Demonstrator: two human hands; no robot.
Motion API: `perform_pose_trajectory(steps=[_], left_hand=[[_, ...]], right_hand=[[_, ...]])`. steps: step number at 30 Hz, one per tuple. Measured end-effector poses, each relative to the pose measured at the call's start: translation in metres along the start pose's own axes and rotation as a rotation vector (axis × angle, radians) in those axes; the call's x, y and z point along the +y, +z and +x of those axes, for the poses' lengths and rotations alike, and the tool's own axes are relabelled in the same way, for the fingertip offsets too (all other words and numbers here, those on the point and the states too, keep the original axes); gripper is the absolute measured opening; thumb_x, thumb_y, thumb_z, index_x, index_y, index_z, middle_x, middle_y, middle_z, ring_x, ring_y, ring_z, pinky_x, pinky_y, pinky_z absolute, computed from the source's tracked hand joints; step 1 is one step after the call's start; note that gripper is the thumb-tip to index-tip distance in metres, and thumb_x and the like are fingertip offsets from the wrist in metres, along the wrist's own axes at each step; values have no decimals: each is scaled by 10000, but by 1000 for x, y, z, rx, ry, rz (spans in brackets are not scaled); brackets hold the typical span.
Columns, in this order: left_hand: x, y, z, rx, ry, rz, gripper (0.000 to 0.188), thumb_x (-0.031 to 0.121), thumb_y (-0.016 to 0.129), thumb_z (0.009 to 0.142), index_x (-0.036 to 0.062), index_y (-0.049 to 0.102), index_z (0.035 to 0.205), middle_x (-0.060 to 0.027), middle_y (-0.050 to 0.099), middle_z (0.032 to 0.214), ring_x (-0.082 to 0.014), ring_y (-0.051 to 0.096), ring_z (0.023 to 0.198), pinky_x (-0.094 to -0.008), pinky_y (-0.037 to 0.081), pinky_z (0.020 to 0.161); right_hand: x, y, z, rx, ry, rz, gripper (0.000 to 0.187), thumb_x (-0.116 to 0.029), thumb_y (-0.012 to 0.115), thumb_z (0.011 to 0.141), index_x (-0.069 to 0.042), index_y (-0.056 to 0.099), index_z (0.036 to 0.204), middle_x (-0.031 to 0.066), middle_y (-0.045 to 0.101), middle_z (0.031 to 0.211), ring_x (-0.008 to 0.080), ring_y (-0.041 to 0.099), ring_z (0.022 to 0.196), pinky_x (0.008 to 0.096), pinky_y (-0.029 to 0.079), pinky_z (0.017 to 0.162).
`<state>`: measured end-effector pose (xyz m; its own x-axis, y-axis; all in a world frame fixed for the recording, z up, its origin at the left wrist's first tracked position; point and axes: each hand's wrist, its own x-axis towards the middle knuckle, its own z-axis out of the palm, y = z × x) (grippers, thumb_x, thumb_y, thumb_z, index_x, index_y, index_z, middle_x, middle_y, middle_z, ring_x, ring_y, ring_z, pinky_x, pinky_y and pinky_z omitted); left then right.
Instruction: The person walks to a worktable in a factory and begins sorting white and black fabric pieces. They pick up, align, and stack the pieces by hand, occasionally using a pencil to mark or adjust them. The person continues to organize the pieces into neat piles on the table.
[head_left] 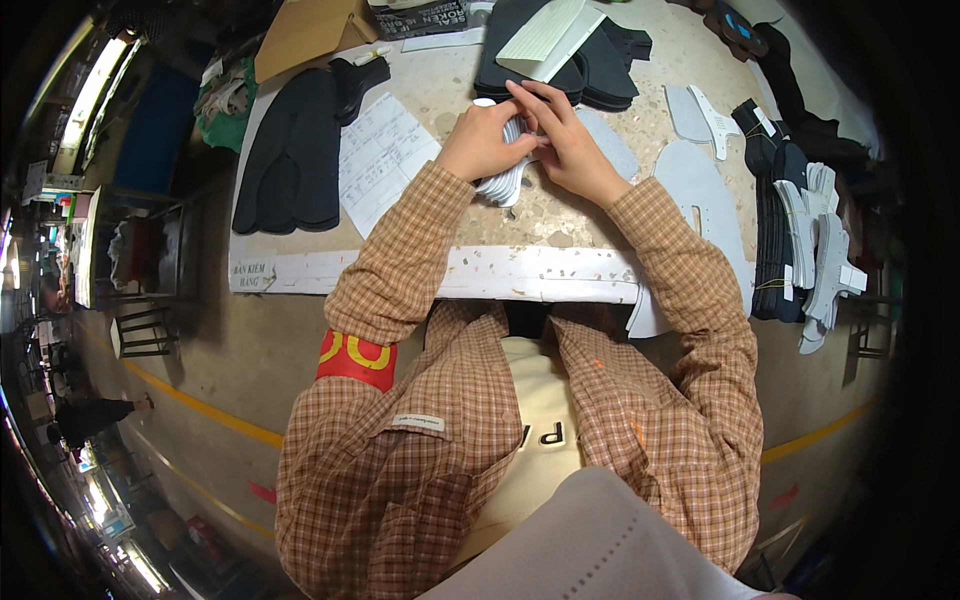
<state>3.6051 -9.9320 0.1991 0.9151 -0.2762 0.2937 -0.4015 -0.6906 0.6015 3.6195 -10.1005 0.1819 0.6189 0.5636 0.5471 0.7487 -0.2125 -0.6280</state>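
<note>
One pale stack [505,187] sits clamped in the left hand [483,141] over the tabletop [562,217] in the head view — the right hand [574,147] meets it, its grip hard to tell. Leafing through seems the step; next calls for even edges.

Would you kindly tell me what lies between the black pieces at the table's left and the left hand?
The head view shows a white sheet, then speckled tabletop, between the black pieces and left hand.
</note>
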Motion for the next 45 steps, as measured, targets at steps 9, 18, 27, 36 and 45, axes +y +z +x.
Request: perform_pose_trajectory(steps=[9, 18, 27, 36, 45], left_hand=[[9, 3, -4, -8, 51, 71, 280, 265, 711, 687, 116, 570, 878, -124, 630, 702, -293, 630, 660, -379, 493, 613], [7, 4, -2, -46, -72, 75, 312, 261, 717, 667, 139, 558, 905, -128, 636, 733, -290, 632, 641, -377, 509, 620], [9, 4, -2, 26, -32, 28, 468, 372, 711, 733, 135, 543, 1100, -84, 676, 813, -207, 628, 622, -308, 500, 579], [17, -6, -9, -251, 33, 66, 369, 259, 691, 758, 115, 583, 1080, -106, 678, 864, -233, 655, 741, -338, 514, 673], [21, -20, -12, -384, 38, -120, 291, 212, 721, 726, 88, 618, 968, -43, 647, 731, -121, 574, 570, -248, 469, 564]], right_hand=[[1, -44, 9, 292, 79, -111, 580, 109, 540, 745, -169, 553, 1253, 120, 520, 1126, 242, 593, 990, 293, 553, 751], [31, -100, 0, 291, 330, -148, 211, -144, 605, 857, -167, 697, 1044, 16, 692, 866, 85, 633, 778, 228, 497, 642], [16, -77, -5, -25, 289, -293, 206, -204, 631, 837, -64, 686, 977, 97, 689, 849, 196, 642, 709, 294, 512, 662], [23, -79, -11, -260, 519, -415, 553, -330, 738, 728, -94, 570, 1199, 180, 633, 942, 310, 617, 847, 367, 504, 765], [-3, -57, -9, -468, 288, -329, 1034, -121, 810, 519, -256, 313, 1415, 205, 495, 1083, 365, 481, 1065, 413, 448, 906]])
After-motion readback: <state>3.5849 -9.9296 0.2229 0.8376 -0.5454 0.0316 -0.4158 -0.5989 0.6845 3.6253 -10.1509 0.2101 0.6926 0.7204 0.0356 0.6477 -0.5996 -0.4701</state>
